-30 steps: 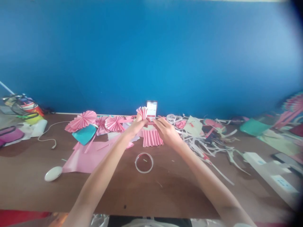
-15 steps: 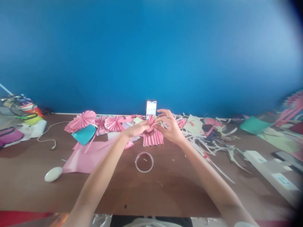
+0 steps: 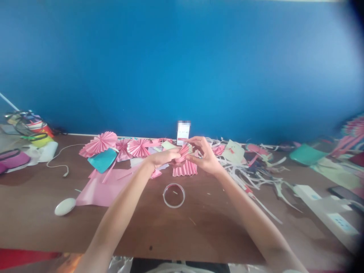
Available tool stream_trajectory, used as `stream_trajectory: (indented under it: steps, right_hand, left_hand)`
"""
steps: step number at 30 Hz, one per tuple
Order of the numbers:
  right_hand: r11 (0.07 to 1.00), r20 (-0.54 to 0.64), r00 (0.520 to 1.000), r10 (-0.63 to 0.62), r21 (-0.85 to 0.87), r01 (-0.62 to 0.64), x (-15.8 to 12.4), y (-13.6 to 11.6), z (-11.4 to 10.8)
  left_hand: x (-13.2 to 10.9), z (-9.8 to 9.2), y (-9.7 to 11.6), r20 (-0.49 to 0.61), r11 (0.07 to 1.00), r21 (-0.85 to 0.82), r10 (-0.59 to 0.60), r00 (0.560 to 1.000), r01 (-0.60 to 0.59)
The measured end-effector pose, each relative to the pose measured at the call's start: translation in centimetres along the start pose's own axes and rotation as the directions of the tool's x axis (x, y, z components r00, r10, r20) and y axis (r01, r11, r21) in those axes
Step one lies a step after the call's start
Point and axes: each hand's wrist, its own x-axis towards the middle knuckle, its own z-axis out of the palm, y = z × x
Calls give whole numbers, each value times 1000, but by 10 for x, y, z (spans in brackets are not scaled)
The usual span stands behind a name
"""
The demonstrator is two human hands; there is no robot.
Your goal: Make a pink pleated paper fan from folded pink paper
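Between my two hands is a folded pink pleated paper (image 3: 185, 150), its pleats gathered together and their edges facing up. My left hand (image 3: 167, 156) grips it from the left, fingers partly hidden behind the paper. On the other side, my right hand (image 3: 203, 154) pinches its edge between thumb and fingers. Just below the hands a second pink pleated strip (image 3: 184, 168) lies on the table. Nearer to me rests a clear ring-shaped roll (image 3: 174, 195), perhaps tape. Behind the hands a phone (image 3: 183, 132) stands upright with its screen lit.
Pink paper fans (image 3: 102, 143), a teal paper piece (image 3: 102, 160) and a pink sheet (image 3: 99, 189) lie left, near a white computer mouse (image 3: 65, 206). White paper strips (image 3: 250, 176) are heaped right, beside a power strip (image 3: 321, 204). A blue wall (image 3: 182, 68) rises behind.
The right hand's fingers have come down closer around the pleated paper, and its pleated edges now show more plainly. The view has shifted slightly.
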Motion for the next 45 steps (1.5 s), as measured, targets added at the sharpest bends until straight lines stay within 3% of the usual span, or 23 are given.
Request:
stream_trajectory:
  steps: [3,6,10,13,15,22,26,31,37,45]
  right_hand:
    - [999,9,1000,-13,-52,14,1,1,-3]
    - [996,12,999,-45,-75,45,2,3,-6]
    - [986,-6,993,-118,-117,116,4,5,-9]
    - [955,-20,982,-186,-238,176,4,2,-14]
    - [921,-6,972,-235,-321,221,4,0,-17]
    - [832,109,953,-284,-466,301,3,-8,-27]
    - [724,196,943,-268,-605,331,2,-7,-22]
    - [640,241,923,-300,-667,382,2,-5,-15]
    - [617,239,935,-263,-703,354,1,-6,-10]
    - [710,177,943,-281,-623,329,5,3,-23]
  left_hand:
    - [-3,1,4,82,999,-30,-20,996,23]
    - [-3,2,7,108,998,-47,39,993,-34]
    - [2,2,6,-77,999,10,54,996,-53]
    - [7,7,7,-281,996,35,94,955,-87]
    - [7,12,10,-356,993,20,112,928,-113]
    - [3,29,19,-375,976,-140,101,922,-164]
    - [8,29,15,-406,986,-116,60,912,-117]
    - [19,27,6,-472,981,-75,121,873,-177]
    - [24,28,3,-507,976,-100,116,854,-192]
    - [24,38,3,-546,927,-241,115,830,-287]
